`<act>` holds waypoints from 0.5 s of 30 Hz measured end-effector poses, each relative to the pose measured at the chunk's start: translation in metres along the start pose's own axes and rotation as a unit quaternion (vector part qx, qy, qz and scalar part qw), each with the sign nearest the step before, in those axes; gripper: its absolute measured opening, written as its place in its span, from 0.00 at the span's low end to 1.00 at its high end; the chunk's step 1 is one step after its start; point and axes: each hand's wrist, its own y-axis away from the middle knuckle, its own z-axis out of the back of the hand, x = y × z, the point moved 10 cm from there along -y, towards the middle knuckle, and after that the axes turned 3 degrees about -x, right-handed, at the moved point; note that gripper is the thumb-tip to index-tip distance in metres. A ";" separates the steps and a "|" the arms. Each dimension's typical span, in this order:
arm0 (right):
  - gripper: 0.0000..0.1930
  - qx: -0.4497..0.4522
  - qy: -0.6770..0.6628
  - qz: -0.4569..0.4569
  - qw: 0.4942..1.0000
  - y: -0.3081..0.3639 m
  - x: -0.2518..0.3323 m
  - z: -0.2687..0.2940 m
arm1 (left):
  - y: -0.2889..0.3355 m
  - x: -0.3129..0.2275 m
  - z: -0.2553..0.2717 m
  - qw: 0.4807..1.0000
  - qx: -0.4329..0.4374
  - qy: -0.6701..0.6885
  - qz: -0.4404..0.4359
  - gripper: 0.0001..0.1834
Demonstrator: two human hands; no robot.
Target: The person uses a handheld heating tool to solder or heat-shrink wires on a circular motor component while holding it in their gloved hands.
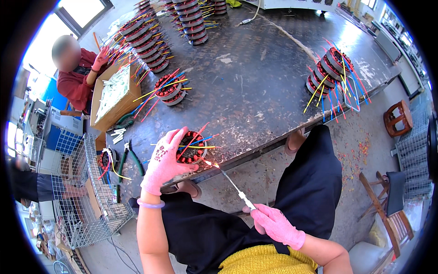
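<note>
Wound ring (194, 156): red windings in a grey rim, with red, blue and yellow leads fanning outward. Position: near edge of the tabletop (246, 98), in front of the person; cannot tell whether it rests on the surface or is slightly raised.

Left grip (165, 159): pink-gloved, grasping the ring from its left, fingers along the far side and thumb at the near side. Right grip (277, 224): pink-gloved, closed around the white handle of a slim rod tool (232, 183). Tool slants up and leftward; an orange glow (211, 163) shows at its tip, just beside the ring's lower right rim.

Left of the ring: green-handled pliers (133, 160), a second wound ring (106, 160) with leads, several short white tubes (118, 135). Beyond: a short stack of rings (170, 93), then an open cardboard box (131, 93) filled with white tubes. Taller ring stacks (148, 48) at the far side; a further tilted stack (329, 71) near the right edge.

Periphery: co-worker in a dark red sleeve (78, 86) behind the box; wire basket (86, 201) lower left; wooden stool (398, 118) at right.
</note>
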 end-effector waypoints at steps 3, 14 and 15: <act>0.18 -0.001 0.003 -0.003 1.000 0.000 -0.002 0.001 | 0.000 -0.001 0.001 1.000 0.000 -0.002 -0.002 0.55; 0.17 -0.006 0.022 0.018 1.000 0.001 0.004 0.003 | 0.001 0.001 -0.001 1.000 0.006 0.002 0.011 0.55; 0.17 -0.008 0.018 0.019 1.000 0.001 0.003 0.003 | 0.000 0.001 0.000 1.000 0.004 0.000 0.009 0.55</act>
